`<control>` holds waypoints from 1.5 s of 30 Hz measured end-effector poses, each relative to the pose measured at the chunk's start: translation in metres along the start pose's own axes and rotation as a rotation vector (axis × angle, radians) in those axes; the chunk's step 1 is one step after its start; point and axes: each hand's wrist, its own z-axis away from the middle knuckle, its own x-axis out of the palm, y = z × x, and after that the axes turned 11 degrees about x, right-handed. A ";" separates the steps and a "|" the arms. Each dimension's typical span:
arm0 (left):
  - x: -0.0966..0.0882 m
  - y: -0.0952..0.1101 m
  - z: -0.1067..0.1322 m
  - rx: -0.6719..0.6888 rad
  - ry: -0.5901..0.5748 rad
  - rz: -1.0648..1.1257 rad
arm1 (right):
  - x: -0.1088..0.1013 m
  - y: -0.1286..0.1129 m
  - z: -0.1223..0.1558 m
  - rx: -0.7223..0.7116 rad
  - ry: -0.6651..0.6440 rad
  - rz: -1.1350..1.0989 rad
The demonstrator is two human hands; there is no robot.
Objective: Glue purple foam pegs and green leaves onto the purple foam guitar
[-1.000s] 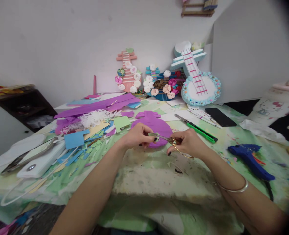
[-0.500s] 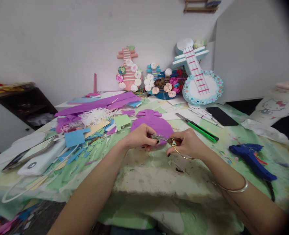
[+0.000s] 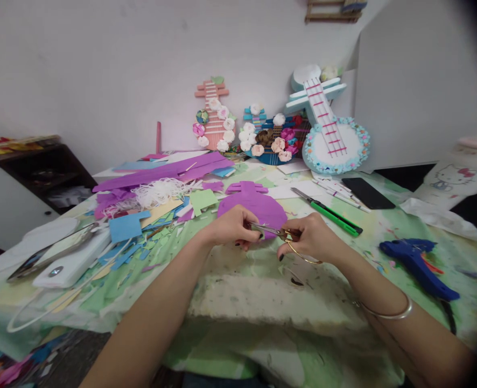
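Note:
My right hand (image 3: 311, 237) is closed around the gold handles of a pair of scissors (image 3: 271, 230). The blades point left, their tips reaching the fingers of my left hand (image 3: 237, 226). Thumb and fingers of that left hand are pinched together; what they hold is too small and covered to name. Just behind both hands lies a purple lute-shaped piece (image 3: 254, 207) with short crossbars on its neck, partly hidden by my left hand. A green utility knife (image 3: 330, 214) with its blade out rests to the right of it.
A blue hot glue gun (image 3: 418, 267) and a black phone (image 3: 367, 193) lie at right. Paper scraps (image 3: 125, 226), white string (image 3: 160, 195) and a white power bank (image 3: 71, 264) spread over the left side. Decorated lute models (image 3: 335, 143) lean against the back wall.
My hands and the scissors keep nearly the same pose, the right fingers shifting slightly at the handles. The whole view has moved a little.

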 end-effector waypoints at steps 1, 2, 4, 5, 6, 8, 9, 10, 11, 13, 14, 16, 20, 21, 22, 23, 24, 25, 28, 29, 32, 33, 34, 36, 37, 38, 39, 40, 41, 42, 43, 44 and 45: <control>0.000 0.000 0.000 -0.002 -0.002 -0.007 | 0.000 0.000 0.000 -0.002 0.000 0.000; 0.000 0.000 0.000 -0.003 -0.005 -0.011 | 0.000 0.000 0.000 -0.005 0.002 -0.002; -0.001 0.000 0.001 -0.005 -0.013 -0.014 | 0.001 0.001 0.000 -0.012 0.003 -0.008; -0.001 0.000 0.001 -0.004 -0.017 -0.011 | 0.001 0.001 0.000 -0.013 0.003 -0.009; -0.001 0.001 0.001 -0.003 -0.020 -0.008 | 0.001 0.001 0.001 -0.013 0.001 -0.010; -0.001 0.001 0.001 -0.005 -0.026 -0.011 | 0.000 0.001 0.000 -0.007 -0.006 -0.006; -0.001 0.001 0.001 -0.007 -0.029 -0.016 | 0.000 0.001 0.000 -0.004 -0.010 -0.003; 0.000 0.002 0.001 -0.010 -0.029 -0.021 | 0.000 0.001 0.000 -0.003 -0.015 0.000; 0.000 0.002 0.001 -0.013 -0.029 -0.023 | -0.001 0.001 0.000 -0.004 -0.018 0.003; 0.000 0.002 0.001 -0.012 -0.026 -0.018 | -0.001 0.001 -0.001 -0.008 -0.020 0.010; 0.000 0.002 0.001 -0.011 -0.025 -0.014 | -0.001 0.001 -0.001 -0.010 -0.019 0.012; 0.000 0.002 0.001 -0.009 -0.021 -0.013 | -0.001 0.001 -0.001 -0.010 -0.017 0.001; -0.003 -0.001 0.000 0.010 -0.003 -0.014 | 0.001 0.004 -0.001 0.071 0.027 -0.111; -0.003 -0.001 0.000 0.013 0.006 -0.006 | 0.001 0.006 -0.001 0.124 0.080 -0.138; -0.003 -0.002 0.000 0.015 0.017 0.009 | 0.001 0.009 -0.003 0.188 0.156 -0.154; -0.003 -0.002 -0.001 0.019 0.027 0.032 | 0.001 0.012 -0.004 0.256 0.248 -0.152; -0.002 -0.003 -0.001 0.025 0.036 0.062 | 0.000 0.016 -0.006 0.325 0.338 -0.127; -0.002 -0.003 -0.002 0.034 0.043 0.096 | -0.001 0.020 -0.007 0.394 0.410 -0.075; -0.001 -0.002 -0.003 0.046 0.067 0.189 | -0.006 0.033 -0.013 0.579 0.445 0.153; -0.001 -0.002 -0.004 0.046 0.077 0.207 | -0.007 0.037 -0.014 0.627 0.405 0.217; -0.001 -0.001 -0.004 0.040 0.103 0.229 | -0.007 0.046 -0.016 0.699 0.305 0.293; -0.001 -0.001 -0.004 0.038 0.105 0.229 | -0.006 0.047 -0.016 0.702 0.290 0.298; -0.001 -0.002 -0.004 0.036 0.106 0.229 | -0.005 0.049 -0.016 0.698 0.282 0.301; -0.001 -0.004 -0.005 0.038 0.116 0.226 | -0.004 0.048 -0.016 0.684 0.273 0.299; 0.000 -0.005 -0.006 0.042 0.126 0.226 | -0.004 0.046 -0.016 0.673 0.270 0.292; 0.001 -0.006 -0.006 0.047 0.139 0.230 | -0.004 0.044 -0.016 0.656 0.273 0.278; 0.003 -0.007 -0.007 0.053 0.156 0.241 | -0.004 0.040 -0.016 0.632 0.279 0.257; 0.005 -0.007 -0.008 0.059 0.169 0.259 | -0.004 0.035 -0.015 0.600 0.287 0.230; 0.008 -0.008 -0.010 0.066 0.179 0.282 | -0.003 0.030 -0.014 0.560 0.288 0.204; 0.011 -0.008 -0.011 0.076 0.187 0.308 | -0.002 0.024 -0.013 0.504 0.280 0.155; 0.015 -0.008 -0.012 0.087 0.192 0.330 | 0.000 0.019 -0.012 0.433 0.258 0.077; 0.019 -0.008 -0.013 0.097 0.195 0.347 | 0.003 0.014 -0.011 0.353 0.223 -0.026; 0.023 -0.009 -0.014 0.106 0.196 0.353 | 0.006 0.009 -0.010 0.266 0.187 -0.154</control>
